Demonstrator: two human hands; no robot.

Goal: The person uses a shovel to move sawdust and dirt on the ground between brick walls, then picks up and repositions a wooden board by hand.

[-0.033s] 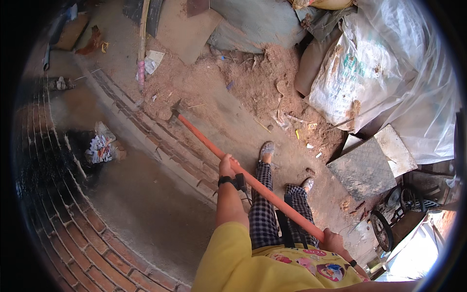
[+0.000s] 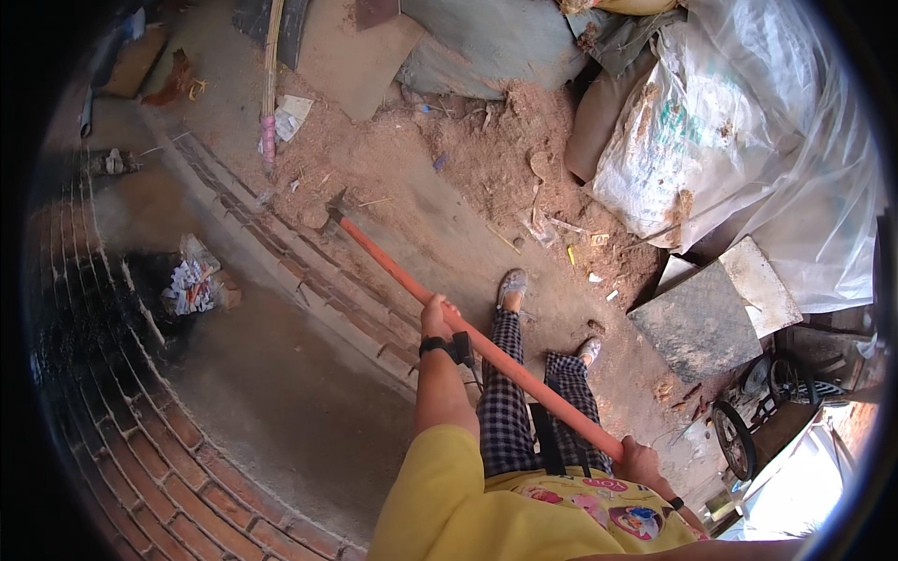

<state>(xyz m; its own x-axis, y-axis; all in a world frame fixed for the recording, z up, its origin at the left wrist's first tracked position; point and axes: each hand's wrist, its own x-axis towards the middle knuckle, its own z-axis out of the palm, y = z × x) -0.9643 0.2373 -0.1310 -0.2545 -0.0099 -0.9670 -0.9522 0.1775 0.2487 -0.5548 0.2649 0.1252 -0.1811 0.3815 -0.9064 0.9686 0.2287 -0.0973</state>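
I hold a long tool with an orange handle [image 2: 486, 353] that runs diagonally from lower right to upper left. Its dark metal head [image 2: 332, 215] rests on the brick edging [image 2: 309, 271] of a pit. My left hand [image 2: 437, 316], with a black watch on the wrist, grips the handle near its middle. My right hand [image 2: 639, 460] grips the handle's end by my hip. Below the handle are my checked trousers and my two sandalled feet [image 2: 512, 285] on the dirt ground.
A round brick-lined pit [image 2: 140, 439] with a concrete floor lies at the left, with crumpled paper rubbish [image 2: 192, 280] in it. Red soil [image 2: 486, 159] is heaped ahead. Large plastic sacks [image 2: 730, 140], stone slabs [image 2: 702, 323] and a small wheel [image 2: 734, 439] crowd the right.
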